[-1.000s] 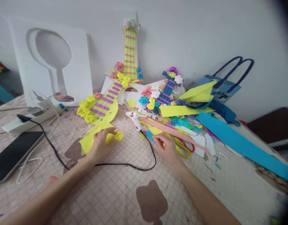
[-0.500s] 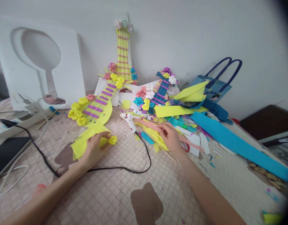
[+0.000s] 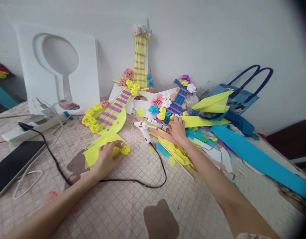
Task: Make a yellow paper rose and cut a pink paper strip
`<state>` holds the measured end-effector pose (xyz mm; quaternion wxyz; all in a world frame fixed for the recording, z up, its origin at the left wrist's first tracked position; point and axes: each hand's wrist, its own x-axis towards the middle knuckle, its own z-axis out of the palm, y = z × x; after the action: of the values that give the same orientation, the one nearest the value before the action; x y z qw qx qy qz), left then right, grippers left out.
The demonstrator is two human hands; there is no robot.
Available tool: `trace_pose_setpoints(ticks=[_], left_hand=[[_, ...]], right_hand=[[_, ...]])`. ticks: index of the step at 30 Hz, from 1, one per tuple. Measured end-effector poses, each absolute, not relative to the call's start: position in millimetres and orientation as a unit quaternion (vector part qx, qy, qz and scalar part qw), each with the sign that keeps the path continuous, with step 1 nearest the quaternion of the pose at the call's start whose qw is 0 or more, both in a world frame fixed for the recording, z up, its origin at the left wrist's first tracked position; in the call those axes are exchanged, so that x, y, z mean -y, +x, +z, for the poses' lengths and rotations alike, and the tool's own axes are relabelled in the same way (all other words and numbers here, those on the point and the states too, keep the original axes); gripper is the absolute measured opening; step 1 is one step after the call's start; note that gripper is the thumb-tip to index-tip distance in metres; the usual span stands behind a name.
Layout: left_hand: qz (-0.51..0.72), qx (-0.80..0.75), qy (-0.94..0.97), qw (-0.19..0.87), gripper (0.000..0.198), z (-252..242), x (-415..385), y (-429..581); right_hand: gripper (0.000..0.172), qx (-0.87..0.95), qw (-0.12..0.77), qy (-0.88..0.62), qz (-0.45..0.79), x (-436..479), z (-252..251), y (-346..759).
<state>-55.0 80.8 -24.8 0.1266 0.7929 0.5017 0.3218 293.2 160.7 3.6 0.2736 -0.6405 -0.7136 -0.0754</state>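
Observation:
My left hand (image 3: pixel 109 157) is closed on a small yellow paper flower (image 3: pixel 125 150), with yellow paper sheets (image 3: pixel 92 153) beneath and beside it. My right hand (image 3: pixel 177 128) reaches into the pile, its fingers bent down at the left end of a yellow paper strip (image 3: pixel 197 121); what they grip, if anything, is hidden. Between the hands lies a white glue gun (image 3: pixel 144 132) with a black cord. Behind it is a yellow paper guitar (image 3: pixel 115 114) with purple bars and yellow flowers. A blue guitar (image 3: pixel 178 102) with flowers leans behind my right hand.
A white cutout board (image 3: pixel 87 73) stands against the wall. At left are a power strip (image 3: pixel 31 130), a black phone (image 3: pixel 16 164) and cables. A tall yellow guitar neck (image 3: pixel 140 59) stands at the back. Blue paper (image 3: pixel 257 156) and a blue bag (image 3: pixel 242 99) are at right.
My right hand has moved from the pink strip up and back to the end of the yellow strip. My left hand still holds the flower. The view has shifted left.

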Motion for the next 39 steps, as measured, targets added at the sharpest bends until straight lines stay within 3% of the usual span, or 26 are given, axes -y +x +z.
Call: trace_pose_setpoints(ticks=[11, 18, 35, 39], left_hand=[[0.318, -0.493, 0.800, 0.123, 0.038, -27.7, -81.4, -56.1], [0.317, -0.496, 0.799, 0.122, 0.038, -26.4, -81.0, -55.6], [0.324, -0.498, 0.793, 0.133, 0.035, -21.6, -80.3, -54.2], [0.318, -0.508, 0.789, 0.135, 0.035, -20.6, -80.3, -53.7]], right_hand=[[0.024, 0.647, 0.431, -0.615, 0.131, -150.1, 24.0, 314.3], [0.029, 0.628, 0.460, -0.582, 0.235, -130.9, 25.9, 312.1], [0.019, 0.716, 0.283, -0.627, 0.121, -106.1, 23.8, 359.1], [0.025, 0.744, 0.258, -0.604, 0.126, -117.5, 17.2, 354.9]])
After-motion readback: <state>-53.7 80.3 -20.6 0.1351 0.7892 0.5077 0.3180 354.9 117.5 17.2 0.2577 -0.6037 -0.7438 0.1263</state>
